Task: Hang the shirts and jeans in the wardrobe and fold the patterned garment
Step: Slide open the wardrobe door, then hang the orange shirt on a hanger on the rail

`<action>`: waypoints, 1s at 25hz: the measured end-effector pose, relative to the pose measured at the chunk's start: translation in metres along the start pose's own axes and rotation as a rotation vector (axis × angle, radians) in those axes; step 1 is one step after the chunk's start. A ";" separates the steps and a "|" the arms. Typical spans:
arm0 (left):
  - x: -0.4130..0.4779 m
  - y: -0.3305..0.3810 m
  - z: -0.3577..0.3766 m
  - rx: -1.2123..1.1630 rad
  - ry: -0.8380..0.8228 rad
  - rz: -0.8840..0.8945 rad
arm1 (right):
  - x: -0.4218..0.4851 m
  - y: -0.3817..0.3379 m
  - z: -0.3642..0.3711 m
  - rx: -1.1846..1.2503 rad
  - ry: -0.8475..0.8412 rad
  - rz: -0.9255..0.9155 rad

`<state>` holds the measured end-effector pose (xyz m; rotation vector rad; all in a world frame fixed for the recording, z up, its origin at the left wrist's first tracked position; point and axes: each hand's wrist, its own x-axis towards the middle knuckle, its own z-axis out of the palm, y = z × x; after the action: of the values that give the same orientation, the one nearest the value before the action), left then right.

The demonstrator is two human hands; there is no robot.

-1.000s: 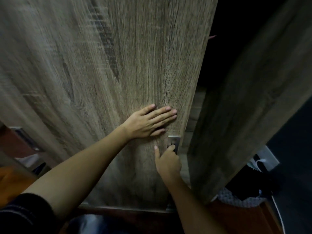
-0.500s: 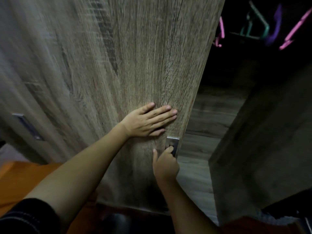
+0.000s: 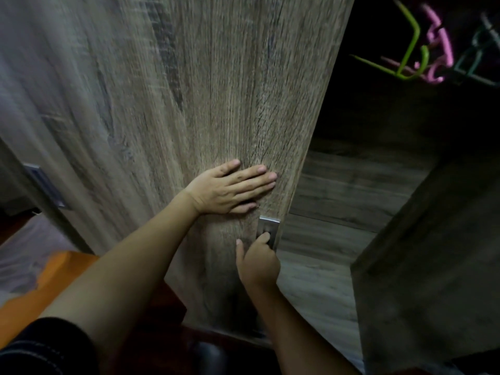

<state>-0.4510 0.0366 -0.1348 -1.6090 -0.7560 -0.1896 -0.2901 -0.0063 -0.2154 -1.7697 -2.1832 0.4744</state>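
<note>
Wardrobe door [image 3: 216, 90] slid further left, exposing plastic hangers [image 3: 433, 50] far right; left hand [image 3: 230, 190] pressed flat on it, right hand [image 3: 257, 261] hooks the metal pull [image 3: 267, 226]; opening step, next likely fetch clothes, none visible.

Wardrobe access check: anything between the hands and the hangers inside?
Only the sliding door, which the left hand presses flat and the right hand grips by its handle. Right of its edge the opening to the hangers shows nothing in the way.
</note>
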 end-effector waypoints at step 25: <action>-0.139 0.038 -0.345 -0.314 -1.272 -1.279 | -0.084 -0.133 -0.014 0.332 -0.260 -0.856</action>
<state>-0.4339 -0.3349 -0.1702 -1.1380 -2.7962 -0.1681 -0.3844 -0.1130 -0.1477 -0.5304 -2.5668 0.7948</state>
